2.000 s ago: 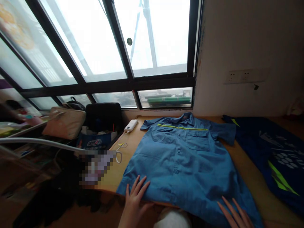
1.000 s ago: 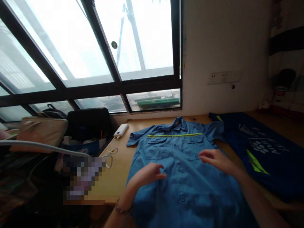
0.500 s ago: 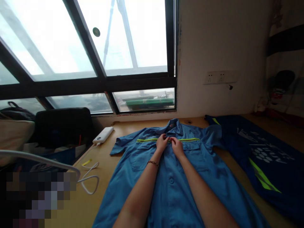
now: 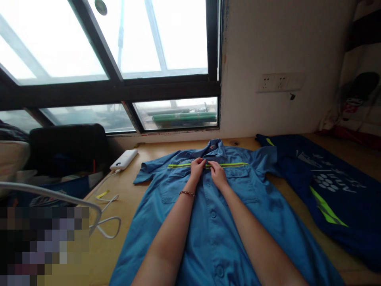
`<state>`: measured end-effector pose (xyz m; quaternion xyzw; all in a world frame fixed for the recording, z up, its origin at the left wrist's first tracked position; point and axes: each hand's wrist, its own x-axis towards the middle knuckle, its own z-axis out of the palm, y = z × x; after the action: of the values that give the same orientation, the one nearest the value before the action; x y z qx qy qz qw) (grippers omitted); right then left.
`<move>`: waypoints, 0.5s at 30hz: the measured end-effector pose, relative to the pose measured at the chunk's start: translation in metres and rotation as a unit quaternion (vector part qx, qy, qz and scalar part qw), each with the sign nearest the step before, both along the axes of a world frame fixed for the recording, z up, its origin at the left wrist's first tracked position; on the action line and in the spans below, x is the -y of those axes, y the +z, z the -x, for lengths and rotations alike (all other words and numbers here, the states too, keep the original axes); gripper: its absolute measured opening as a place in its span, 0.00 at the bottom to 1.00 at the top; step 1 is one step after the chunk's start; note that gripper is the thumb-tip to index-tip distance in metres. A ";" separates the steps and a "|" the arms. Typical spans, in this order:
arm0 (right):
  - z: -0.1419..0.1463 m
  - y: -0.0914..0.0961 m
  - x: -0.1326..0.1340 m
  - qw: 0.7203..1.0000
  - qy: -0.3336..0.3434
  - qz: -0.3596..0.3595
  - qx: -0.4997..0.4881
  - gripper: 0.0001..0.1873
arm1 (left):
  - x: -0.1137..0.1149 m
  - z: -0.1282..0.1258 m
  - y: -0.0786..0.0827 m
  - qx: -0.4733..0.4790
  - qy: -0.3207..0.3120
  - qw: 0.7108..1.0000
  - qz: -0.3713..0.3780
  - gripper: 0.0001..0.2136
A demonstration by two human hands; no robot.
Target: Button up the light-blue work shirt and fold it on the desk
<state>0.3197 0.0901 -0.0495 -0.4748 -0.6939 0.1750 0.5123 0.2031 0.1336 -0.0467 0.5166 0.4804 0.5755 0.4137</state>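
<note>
A blue short-sleeved work shirt [image 4: 238,214] with a yellow-green chest stripe lies flat, front up, on the wooden table [image 4: 139,190]. Both my arms reach over it toward the collar. My left hand [image 4: 197,167] and my right hand [image 4: 216,171] meet at the top of the button placket, just below the collar. The fingers of both hands are curled and pinching the shirt fabric there. A bead bracelet sits on my left wrist.
A dark blue garment [image 4: 324,186] with green marks lies to the right of the shirt. A white power bank [image 4: 124,160] with a white cable [image 4: 108,222] lies at the left. A black bag [image 4: 67,149] stands beyond the table's left edge. A window and a wall socket [image 4: 279,82] are behind.
My hands left the shirt's bottom hem, crossed its middle and came together at the top of the placket. The view shifted right and tilted down a little.
</note>
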 end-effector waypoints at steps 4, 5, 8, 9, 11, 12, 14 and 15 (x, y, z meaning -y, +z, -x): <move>0.000 0.002 0.001 1.000 -0.020 0.020 -0.009 0.16 | 0.005 0.000 0.002 0.047 -0.036 0.998 0.025 0.14; 0.001 0.002 0.000 0.999 -0.033 0.030 -0.010 0.15 | 0.006 0.000 0.004 0.054 -0.043 0.997 0.030 0.14; 0.005 0.003 -0.004 0.996 -0.075 0.054 -0.016 0.11 | 0.008 0.000 0.007 0.068 -0.051 0.996 0.039 0.15; 0.006 0.003 -0.005 0.994 -0.088 0.061 -0.018 0.11 | 0.009 0.000 0.009 0.070 -0.050 0.996 0.040 0.15; 0.009 0.004 -0.008 0.991 -0.109 0.071 -0.020 0.10 | 0.009 0.000 0.010 0.073 -0.041 0.996 0.040 0.14; 0.010 0.004 -0.009 0.990 -0.116 0.074 -0.019 0.10 | 0.009 0.000 0.010 0.075 -0.035 0.996 0.040 0.14; 0.011 0.004 -0.012 0.989 -0.122 0.079 -0.016 0.10 | 0.007 -0.001 0.009 0.080 -0.025 0.996 0.037 0.12; 0.011 0.004 -0.013 0.989 -0.122 0.081 -0.013 0.10 | 0.007 -0.001 0.008 0.082 -0.022 0.996 0.036 0.12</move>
<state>0.3086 0.1030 -0.0457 -0.5939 -0.6071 0.1732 0.4987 0.2038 0.1269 -0.0390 0.4631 0.4535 0.5890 0.4827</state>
